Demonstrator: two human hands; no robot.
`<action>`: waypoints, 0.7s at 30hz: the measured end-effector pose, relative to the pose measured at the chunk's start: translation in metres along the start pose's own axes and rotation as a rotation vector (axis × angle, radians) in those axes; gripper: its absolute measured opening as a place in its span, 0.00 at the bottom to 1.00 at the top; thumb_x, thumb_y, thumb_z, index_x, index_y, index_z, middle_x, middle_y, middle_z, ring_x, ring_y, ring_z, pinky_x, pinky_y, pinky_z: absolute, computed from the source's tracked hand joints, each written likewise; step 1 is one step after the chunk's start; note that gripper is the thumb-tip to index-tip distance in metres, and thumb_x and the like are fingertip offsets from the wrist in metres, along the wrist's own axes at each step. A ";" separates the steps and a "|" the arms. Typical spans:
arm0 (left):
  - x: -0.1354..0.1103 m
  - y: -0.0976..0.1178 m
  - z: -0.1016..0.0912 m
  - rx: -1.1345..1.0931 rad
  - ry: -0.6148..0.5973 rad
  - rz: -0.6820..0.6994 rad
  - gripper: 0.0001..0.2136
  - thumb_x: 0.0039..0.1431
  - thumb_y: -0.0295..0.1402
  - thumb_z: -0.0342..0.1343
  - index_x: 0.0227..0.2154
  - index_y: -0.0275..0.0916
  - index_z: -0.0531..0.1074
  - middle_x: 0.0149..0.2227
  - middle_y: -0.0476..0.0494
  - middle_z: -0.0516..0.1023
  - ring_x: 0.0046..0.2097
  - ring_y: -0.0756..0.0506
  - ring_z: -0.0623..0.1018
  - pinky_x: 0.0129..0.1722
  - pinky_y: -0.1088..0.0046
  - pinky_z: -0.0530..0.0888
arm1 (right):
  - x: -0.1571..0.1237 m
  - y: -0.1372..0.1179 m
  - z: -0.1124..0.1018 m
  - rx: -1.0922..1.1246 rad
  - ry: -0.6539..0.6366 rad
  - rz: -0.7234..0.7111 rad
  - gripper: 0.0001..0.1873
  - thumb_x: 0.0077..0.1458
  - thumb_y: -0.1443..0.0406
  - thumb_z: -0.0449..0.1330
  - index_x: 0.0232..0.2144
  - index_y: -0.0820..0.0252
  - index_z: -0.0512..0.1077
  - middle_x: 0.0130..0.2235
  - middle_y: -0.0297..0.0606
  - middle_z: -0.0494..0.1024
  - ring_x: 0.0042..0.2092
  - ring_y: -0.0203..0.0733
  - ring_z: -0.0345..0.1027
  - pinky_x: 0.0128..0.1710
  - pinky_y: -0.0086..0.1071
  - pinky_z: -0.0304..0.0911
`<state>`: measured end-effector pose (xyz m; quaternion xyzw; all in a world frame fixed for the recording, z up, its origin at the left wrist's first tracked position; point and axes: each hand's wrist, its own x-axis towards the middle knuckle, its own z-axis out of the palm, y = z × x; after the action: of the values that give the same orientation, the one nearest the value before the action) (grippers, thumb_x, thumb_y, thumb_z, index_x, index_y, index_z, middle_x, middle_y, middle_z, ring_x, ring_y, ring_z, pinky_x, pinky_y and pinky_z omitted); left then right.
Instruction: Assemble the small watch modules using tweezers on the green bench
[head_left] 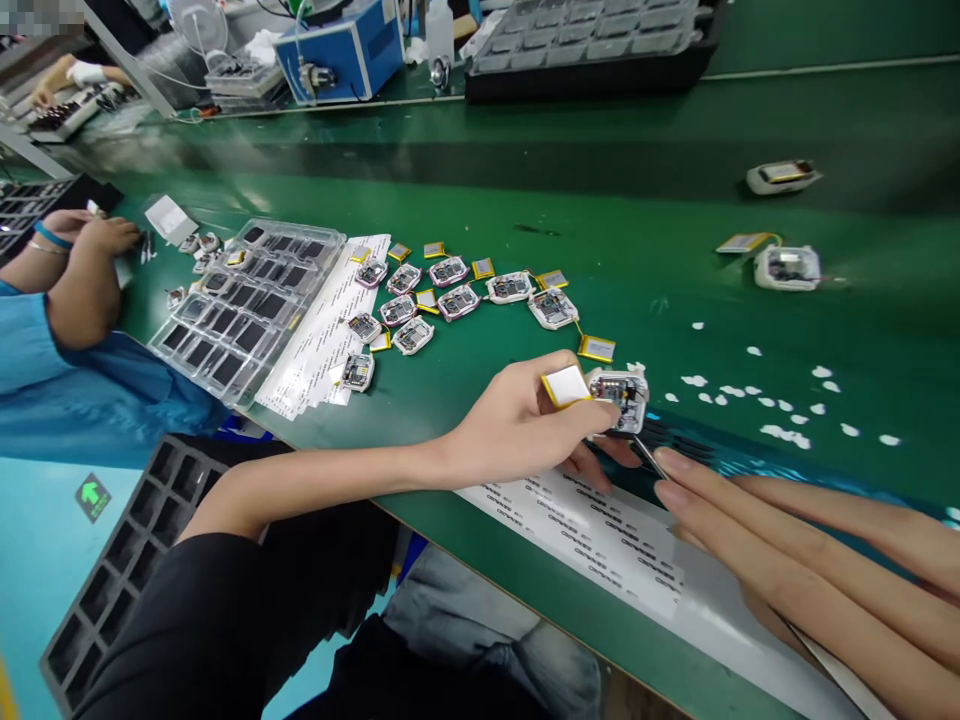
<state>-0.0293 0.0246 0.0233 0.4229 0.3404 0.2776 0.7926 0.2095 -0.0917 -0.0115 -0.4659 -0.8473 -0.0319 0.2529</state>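
Right hand [810,560], fingers flat and outstretched on a label sheet [600,545]; left hand [517,425] pinches a battery [566,386] against a module [624,397], seemingly mid-fitting, needing steady alignment.

L hand [517,425] pinches a white module [624,395] w/ its yellow-edged battery [566,386] over the green surface [750,300], R hand [810,560] stretched on the label sheet [600,530], thin metal tool [646,455] at its fingertips, grip unclear, more modules [457,300] beyond.

Green table [675,270], yellow-edged battery [566,386]
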 end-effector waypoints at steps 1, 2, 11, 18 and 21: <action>0.000 0.000 0.000 0.009 0.004 0.010 0.21 0.54 0.42 0.72 0.32 0.43 0.62 0.25 0.54 0.76 0.25 0.49 0.80 0.27 0.72 0.78 | 0.000 0.003 -0.002 -0.014 -0.035 -0.057 0.33 0.71 0.65 0.51 0.74 0.37 0.59 0.61 0.27 0.80 0.61 0.48 0.77 0.65 0.51 0.72; 0.000 -0.001 0.001 0.021 0.007 0.019 0.20 0.55 0.43 0.71 0.31 0.43 0.62 0.25 0.53 0.75 0.26 0.49 0.80 0.27 0.72 0.79 | 0.001 0.005 -0.004 -0.026 -0.066 -0.111 0.32 0.72 0.64 0.51 0.74 0.40 0.58 0.62 0.29 0.79 0.62 0.49 0.77 0.65 0.52 0.72; -0.001 -0.007 0.001 0.134 0.030 0.097 0.21 0.57 0.48 0.69 0.28 0.43 0.62 0.24 0.55 0.70 0.24 0.49 0.77 0.24 0.70 0.78 | 0.005 0.015 -0.008 0.007 -0.104 -0.196 0.34 0.71 0.67 0.53 0.75 0.44 0.57 0.63 0.31 0.78 0.66 0.47 0.73 0.65 0.47 0.73; -0.004 -0.011 0.002 0.169 0.036 0.099 0.22 0.59 0.50 0.69 0.31 0.44 0.62 0.26 0.53 0.76 0.27 0.47 0.79 0.28 0.69 0.78 | 0.012 0.006 -0.008 0.073 -0.081 -0.083 0.35 0.72 0.66 0.52 0.75 0.35 0.54 0.60 0.26 0.82 0.62 0.45 0.76 0.62 0.46 0.73; -0.005 -0.013 0.004 0.107 0.027 0.149 0.21 0.59 0.49 0.70 0.36 0.44 0.65 0.25 0.54 0.76 0.27 0.48 0.79 0.31 0.68 0.81 | 0.009 0.008 -0.008 0.053 -0.069 -0.093 0.33 0.74 0.63 0.52 0.76 0.38 0.53 0.61 0.29 0.81 0.60 0.48 0.77 0.58 0.49 0.75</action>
<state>-0.0271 0.0127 0.0152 0.4849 0.3329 0.3229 0.7414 0.2147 -0.0825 -0.0018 -0.4200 -0.8768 -0.0050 0.2341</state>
